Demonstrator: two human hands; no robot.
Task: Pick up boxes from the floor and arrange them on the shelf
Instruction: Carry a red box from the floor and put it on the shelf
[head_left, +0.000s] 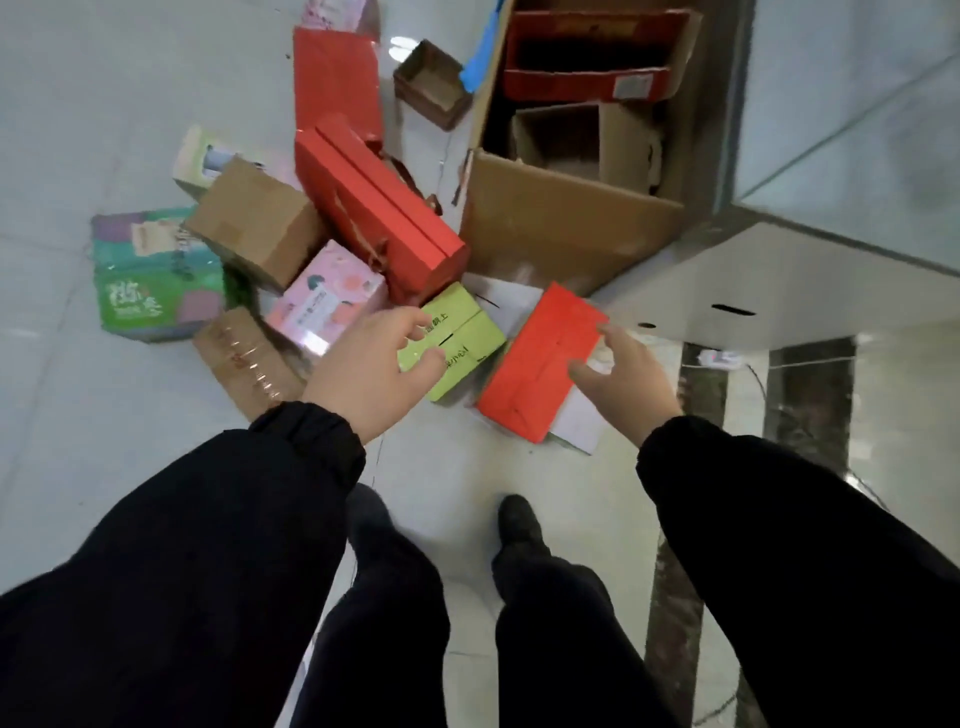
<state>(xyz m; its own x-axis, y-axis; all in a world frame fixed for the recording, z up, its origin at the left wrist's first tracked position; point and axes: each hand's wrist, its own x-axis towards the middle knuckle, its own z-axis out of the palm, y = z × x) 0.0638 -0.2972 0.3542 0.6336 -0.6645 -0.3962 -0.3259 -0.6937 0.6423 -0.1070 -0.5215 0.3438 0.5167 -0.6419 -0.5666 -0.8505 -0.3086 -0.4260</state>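
Both open and empty: left grip (374, 369) over green box (467, 338) edge, right grip (623, 379) at edge of nearest red box (540, 364).

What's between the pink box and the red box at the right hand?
A lime-green box, with the left hand over one end, in the head view.

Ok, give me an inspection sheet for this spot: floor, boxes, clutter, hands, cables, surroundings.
Surface: pale tiled floor, glossy.
Job's things: green box, small red box, long red box, pink box, brown carton, heaped on it.
Clutter: green tissue pack; large open carton holding smaller boxes.
Hands: left hand spread over green box; right hand at small red box's edge; neither plainly gripping.
Cables: white power strip with thin cable, on the floor at right.
Surroundings: white ledge under glass cabinet, at right.
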